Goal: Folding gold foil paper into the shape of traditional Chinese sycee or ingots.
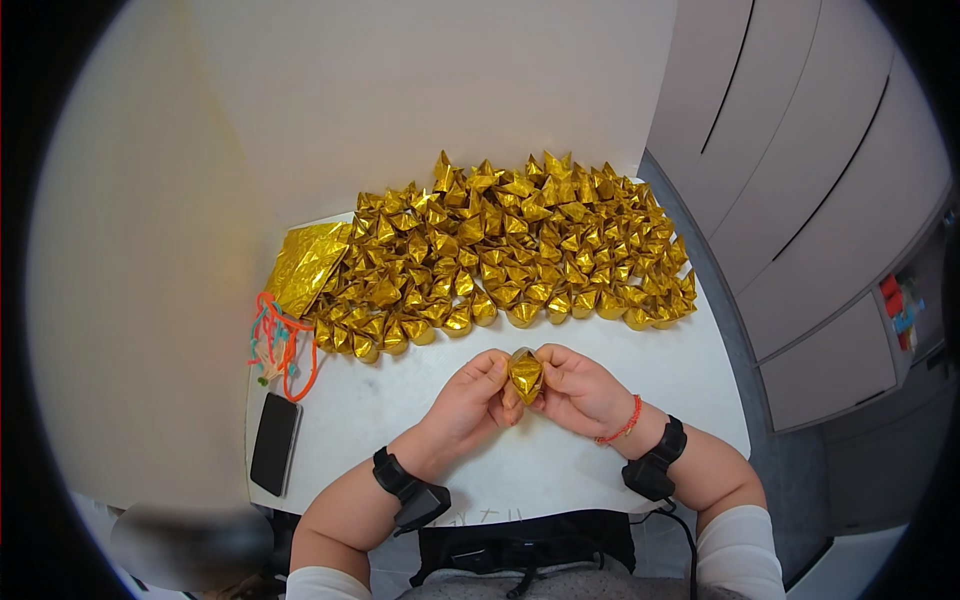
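Note:
Between my two hands, above the near middle of the white table (380, 400), is a folded gold foil paper ingot (525, 376). My left hand (474, 392) pinches its left side with thumb and fingers. On the other side, my right hand (580, 388) grips it the same way, a red beaded bracelet at that wrist. The ingot's rounded gold face points up, with a paler rim at its far edge. Beyond my hands stands a large heap of finished-looking gold foil ingots (520, 240), packed closely in rows and layers.
Flat gold foil sheets (305, 265) lie stacked at the far left. Nearer are tangled orange and teal cords (280, 335) and a black phone (275, 445). A pale wall (420, 90) rises behind the table; grey cabinets (800, 180) stand to the right.

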Demonstrator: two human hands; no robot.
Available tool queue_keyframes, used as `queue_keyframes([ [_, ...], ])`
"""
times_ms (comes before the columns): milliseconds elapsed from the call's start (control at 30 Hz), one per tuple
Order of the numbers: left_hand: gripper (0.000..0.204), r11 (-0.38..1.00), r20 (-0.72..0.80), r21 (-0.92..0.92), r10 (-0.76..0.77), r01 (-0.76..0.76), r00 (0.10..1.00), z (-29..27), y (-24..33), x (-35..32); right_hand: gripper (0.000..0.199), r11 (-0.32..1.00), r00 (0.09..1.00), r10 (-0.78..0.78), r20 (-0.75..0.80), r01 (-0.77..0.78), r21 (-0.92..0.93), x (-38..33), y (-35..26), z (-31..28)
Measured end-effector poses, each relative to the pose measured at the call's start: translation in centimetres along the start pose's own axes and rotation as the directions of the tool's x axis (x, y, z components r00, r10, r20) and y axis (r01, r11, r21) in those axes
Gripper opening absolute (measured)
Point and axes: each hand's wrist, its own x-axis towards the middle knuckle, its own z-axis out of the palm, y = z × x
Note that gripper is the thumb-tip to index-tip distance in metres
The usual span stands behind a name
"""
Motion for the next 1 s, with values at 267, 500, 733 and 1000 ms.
queue_keyframes([
  [267, 0.025, 0.998, 0.045, 0.025, -0.063, 0.062, 0.997, 0.0, 0.4, -0.2, 0.023, 0.999, 0.997, 0.046, 0.063, -0.046, 0.013, 0.0, -0.2, 0.2],
  [500, 0.026, 0.999, 0.024, 0.052, -0.016, 0.014, 1.0, -0.4, 0.2, 0.2, 0.024, 0.995, 0.997, 0.032, -0.076, -0.039, -0.09, 0.1, -0.1, -0.4],
  [733, 0.025, 0.998, -0.1, -0.005, 0.065, -0.066, 0.993, -1.1, 0.0, 0.7, 0.037, 0.755, 0.948, -0.278, -0.153, 0.117, -0.645, -0.1, -0.7, 1.8],
  [1000, 0.023, 0.993, -0.091, 0.018, 0.116, -0.115, 0.989, -1.9, 0.8, 1.0, 0.03, 0.54, 0.914, -0.402, -0.052, 0.191, -0.82, 1.7, -0.7, 2.3],
])
